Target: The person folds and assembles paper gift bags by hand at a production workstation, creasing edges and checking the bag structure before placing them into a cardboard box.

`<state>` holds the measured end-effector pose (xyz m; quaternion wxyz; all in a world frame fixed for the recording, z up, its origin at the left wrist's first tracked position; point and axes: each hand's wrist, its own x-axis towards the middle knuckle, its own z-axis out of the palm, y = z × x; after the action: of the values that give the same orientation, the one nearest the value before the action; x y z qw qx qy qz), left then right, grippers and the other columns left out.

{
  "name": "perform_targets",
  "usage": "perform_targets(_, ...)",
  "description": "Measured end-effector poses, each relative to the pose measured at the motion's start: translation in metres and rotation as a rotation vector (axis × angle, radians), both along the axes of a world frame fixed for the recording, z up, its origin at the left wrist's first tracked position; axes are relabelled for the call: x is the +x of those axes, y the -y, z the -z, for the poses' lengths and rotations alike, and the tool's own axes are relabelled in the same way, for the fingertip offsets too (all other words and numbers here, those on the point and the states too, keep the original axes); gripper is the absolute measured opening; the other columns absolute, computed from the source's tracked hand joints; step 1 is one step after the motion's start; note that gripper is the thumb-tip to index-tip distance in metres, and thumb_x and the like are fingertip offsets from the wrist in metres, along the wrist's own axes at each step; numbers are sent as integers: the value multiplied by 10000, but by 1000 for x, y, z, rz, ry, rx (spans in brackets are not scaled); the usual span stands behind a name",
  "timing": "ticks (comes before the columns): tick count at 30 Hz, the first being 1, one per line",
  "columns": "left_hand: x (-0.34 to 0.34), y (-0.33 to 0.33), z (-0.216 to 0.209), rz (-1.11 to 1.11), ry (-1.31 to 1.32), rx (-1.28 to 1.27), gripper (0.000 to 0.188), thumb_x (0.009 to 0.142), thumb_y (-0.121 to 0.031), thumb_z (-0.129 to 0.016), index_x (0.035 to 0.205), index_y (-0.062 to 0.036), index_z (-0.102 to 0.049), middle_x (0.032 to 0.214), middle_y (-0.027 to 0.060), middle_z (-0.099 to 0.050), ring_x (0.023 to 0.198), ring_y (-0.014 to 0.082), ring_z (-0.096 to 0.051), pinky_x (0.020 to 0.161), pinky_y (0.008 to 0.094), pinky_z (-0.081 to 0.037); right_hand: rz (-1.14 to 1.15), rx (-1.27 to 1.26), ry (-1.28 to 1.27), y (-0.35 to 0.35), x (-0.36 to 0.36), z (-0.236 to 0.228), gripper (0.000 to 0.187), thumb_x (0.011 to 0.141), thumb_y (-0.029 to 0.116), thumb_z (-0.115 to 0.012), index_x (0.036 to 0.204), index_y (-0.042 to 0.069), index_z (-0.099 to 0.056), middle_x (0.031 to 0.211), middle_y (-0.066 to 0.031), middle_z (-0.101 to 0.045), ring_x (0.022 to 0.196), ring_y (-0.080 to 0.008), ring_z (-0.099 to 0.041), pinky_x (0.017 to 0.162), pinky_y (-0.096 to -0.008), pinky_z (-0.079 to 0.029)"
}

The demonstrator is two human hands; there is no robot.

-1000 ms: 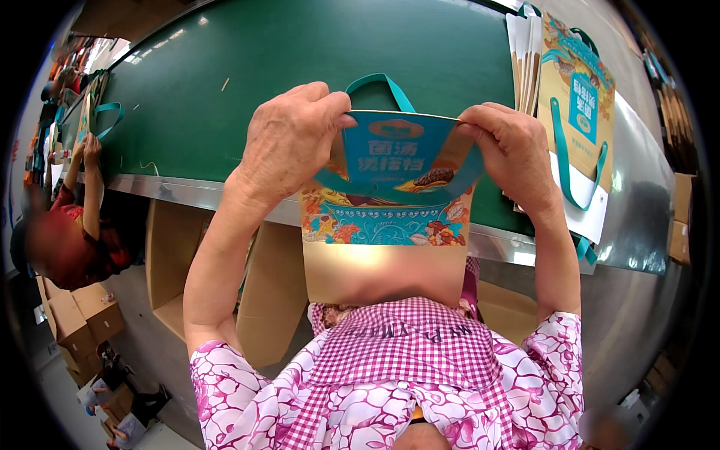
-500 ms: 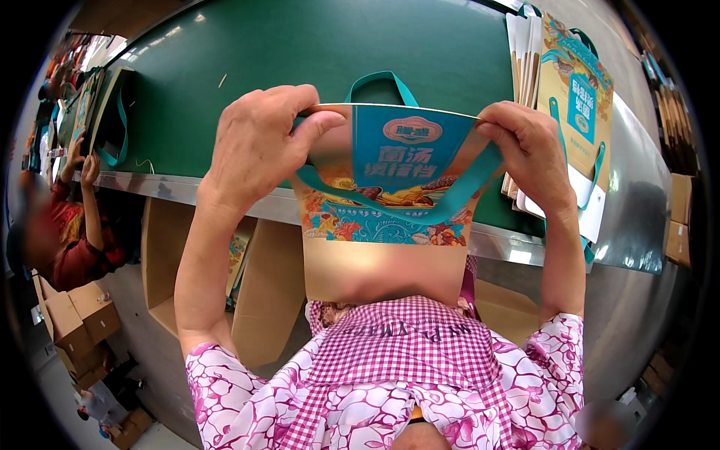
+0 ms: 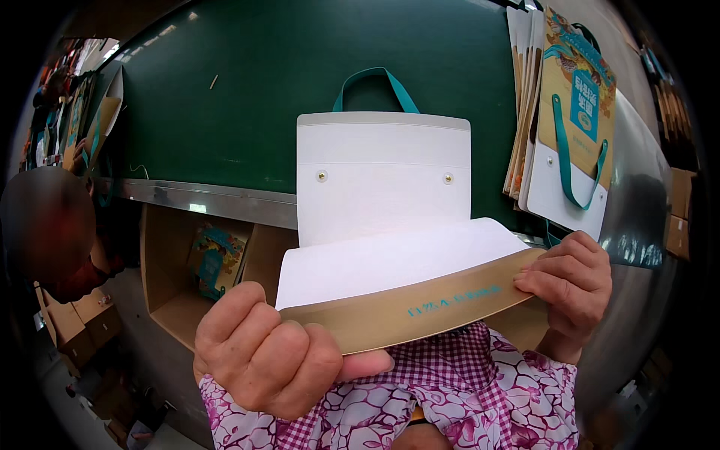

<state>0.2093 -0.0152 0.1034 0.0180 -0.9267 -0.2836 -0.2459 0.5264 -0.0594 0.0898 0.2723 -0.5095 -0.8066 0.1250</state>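
I hold a cardboard gift bag (image 3: pixel 382 142) spread out in front of me, its white inside facing up. Two metal eyelets show on the far panel, and a teal ribbon handle (image 3: pixel 386 73) loops out beyond its far edge. The near edge is a gold flap (image 3: pixel 442 304), bent up and slightly curved. My left hand (image 3: pixel 270 352) is closed on the flap's left end, thumb along its lower edge. At the opposite end my right hand (image 3: pixel 566 285) pinches the flap between thumb and fingers. The bag's printed outer face is hidden.
The green table (image 3: pixel 225 127) has a metal front edge. Several similar bags (image 3: pixel 577 112) lean together at the right. An open carton (image 3: pixel 169 255) below the table holds a printed bag (image 3: pixel 217 259). Another person (image 3: pixel 52 217) is close by on the left.
The bag has turned from its printed face to its white inside. Both my hands have come down from its far edge to the gold flap near me. The person at left has moved closer.
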Motion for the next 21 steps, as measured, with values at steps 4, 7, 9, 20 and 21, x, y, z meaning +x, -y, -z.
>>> perform_targets(4, -1, 2, 1, -39, -16, 75, 649, 877, -653, -613, 644, -58, -499, 581, 26, -362, 488, 160, -345, 502, 323, -403, 19, 16, 13, -3, 0, 0, 131, 704, 208, -723, 805, 126, -740, 709, 0, -691, 620, -147, -650, 560, -288, -425)
perform_targets(7, -5, 10, 5, -32, -9, 126, 669, 913, -667, -547, 642, -57, -496, 570, 20, -356, 475, 151, -346, 500, 316, -394, -7, 23, -1, 1, 1, 3, 136, 703, 207, -720, 803, 116, -735, 719, -5, -693, 626, -152, -654, 565, -288, -429)
perform_targets(9, -10, 10, 9, 7, 61, 163, 680, 942, -669, -489, 649, -55, -498, 567, 15, -351, 468, 147, -337, 493, 307, -366, -2, 31, -7, 4, 0, 3, 141, 697, 206, -718, 798, 109, -733, 724, -12, -694, 631, -156, -657, 569, -291, -432)
perform_targets(20, -42, -97, 182, -745, 265, -837, 319, 904, -280, -736, 999, -1, -616, 819, 79, -635, 734, 175, -617, 702, 311, -509, 22, 66, 6, 6, 1, 7, 148, 669, 183, -695, 767, 73, -713, 722, -42, -685, 674, -195, -670, 600, -315, -450)
perform_targets(21, -35, -100, 191, -764, 194, -874, 333, 901, -273, -738, 1031, 10, -616, 849, 94, -651, 756, 171, -633, 707, 304, -517, 41, 70, 6, 7, 0, 7, 155, 665, 181, -697, 774, 71, -714, 727, -45, -686, 680, -198, -669, 605, -315, -452)
